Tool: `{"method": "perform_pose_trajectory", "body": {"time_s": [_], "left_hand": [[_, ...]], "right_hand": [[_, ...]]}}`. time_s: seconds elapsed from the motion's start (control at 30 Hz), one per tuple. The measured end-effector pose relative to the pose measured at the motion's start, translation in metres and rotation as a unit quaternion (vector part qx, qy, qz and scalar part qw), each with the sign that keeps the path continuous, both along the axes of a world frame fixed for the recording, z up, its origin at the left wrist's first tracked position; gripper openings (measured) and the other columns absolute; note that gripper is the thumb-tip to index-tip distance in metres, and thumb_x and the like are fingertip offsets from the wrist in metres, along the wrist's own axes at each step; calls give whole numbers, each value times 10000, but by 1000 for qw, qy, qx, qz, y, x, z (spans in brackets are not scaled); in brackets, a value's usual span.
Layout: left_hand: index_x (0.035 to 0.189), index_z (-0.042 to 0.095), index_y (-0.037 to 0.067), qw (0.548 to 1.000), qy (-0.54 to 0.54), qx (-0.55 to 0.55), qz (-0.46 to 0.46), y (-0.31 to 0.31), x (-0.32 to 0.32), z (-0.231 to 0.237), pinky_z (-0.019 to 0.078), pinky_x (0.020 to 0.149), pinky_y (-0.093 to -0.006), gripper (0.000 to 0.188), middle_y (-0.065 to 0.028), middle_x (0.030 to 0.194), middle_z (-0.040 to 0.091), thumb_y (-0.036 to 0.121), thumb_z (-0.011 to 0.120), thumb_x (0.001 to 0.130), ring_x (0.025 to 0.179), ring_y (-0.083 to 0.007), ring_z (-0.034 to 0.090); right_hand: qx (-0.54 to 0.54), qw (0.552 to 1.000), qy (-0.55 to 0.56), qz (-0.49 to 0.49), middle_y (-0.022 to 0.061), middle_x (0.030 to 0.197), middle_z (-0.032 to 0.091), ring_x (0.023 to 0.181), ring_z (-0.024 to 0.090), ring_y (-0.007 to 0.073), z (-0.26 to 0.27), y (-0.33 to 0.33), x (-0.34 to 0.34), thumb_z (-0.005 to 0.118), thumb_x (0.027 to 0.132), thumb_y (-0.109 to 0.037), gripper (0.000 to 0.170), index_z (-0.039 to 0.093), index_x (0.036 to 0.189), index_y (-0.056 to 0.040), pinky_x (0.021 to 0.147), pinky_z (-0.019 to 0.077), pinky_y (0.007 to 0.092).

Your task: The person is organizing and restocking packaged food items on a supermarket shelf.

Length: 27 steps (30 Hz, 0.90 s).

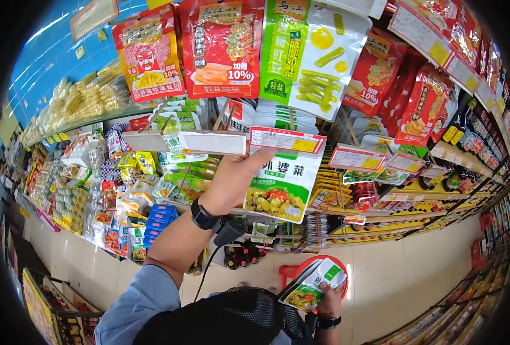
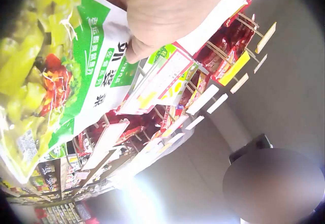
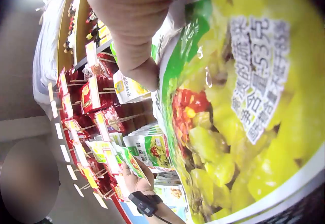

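Observation:
My left hand (image 1: 237, 179) is raised to the hanging display and pinches the top of a white-and-green pickled vegetable packet (image 1: 279, 198), thumb across its front. This packet hangs just under a red-edged price tag (image 1: 286, 141). In the left wrist view the thumb (image 2: 144, 43) lies over the packet's upper edge, with the food picture (image 2: 43, 82) facing out; the other fingers are mostly hidden. Low by my body, my right hand (image 1: 329, 299) grips a small stack of similar packets (image 1: 309, 287). Its thumb (image 3: 137, 56) presses on the front one in the right wrist view.
Red and green pickle pouches (image 1: 223, 52) hang above on hooks with projecting price tags. A red round stool (image 1: 292, 271) stands on the tiled floor (image 1: 393, 270) behind my right hand. Bagged goods and blue boxes (image 1: 160, 221) fill a display at the left; loaded shelves (image 1: 456, 155) line the right.

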State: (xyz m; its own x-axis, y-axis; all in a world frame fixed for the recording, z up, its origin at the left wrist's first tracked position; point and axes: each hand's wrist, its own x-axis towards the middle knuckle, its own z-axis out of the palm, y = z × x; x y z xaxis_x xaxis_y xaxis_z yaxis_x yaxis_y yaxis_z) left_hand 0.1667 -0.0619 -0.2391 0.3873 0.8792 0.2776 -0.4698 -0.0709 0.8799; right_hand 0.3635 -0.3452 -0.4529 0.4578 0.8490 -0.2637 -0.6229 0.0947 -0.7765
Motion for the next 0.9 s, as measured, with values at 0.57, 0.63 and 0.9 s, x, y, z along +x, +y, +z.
{"method": "perform_pose_trajectory", "body": {"time_s": [0.57, 0.63, 0.9], "left_hand": [[1081, 634, 0, 984, 77, 103, 127, 20, 6, -9, 472, 808, -304, 227, -53, 1030, 671, 119, 652, 889, 925, -128, 607], [1068, 632, 3, 963, 131, 165, 169, 33, 6, -19, 489, 768, -324, 236, -85, 1000, 677, 141, 667, 880, 890, -161, 632], [1066, 586, 19, 777, 328, 361, 398, -40, -17, -34, 517, 672, -372, 342, -142, 952, 645, 191, 753, 823, 770, -266, 642]], "right_hand": [[3, 998, 58, 11, 58, 1073, 665, 948, 655, 219, -30, 6, 11, 684, 806, -55, 402, 580, 1194, -45, 853, 530, 368], [-2, 999, 53, 5, 64, 1068, 669, 943, 659, 230, -32, 5, 10, 667, 818, -77, 376, 585, 1183, -40, 857, 535, 380], [5, 997, 74, -6, 46, 1081, 659, 953, 646, 201, -42, -2, 18, 702, 793, -45, 435, 574, 1209, -54, 854, 522, 350]]}}
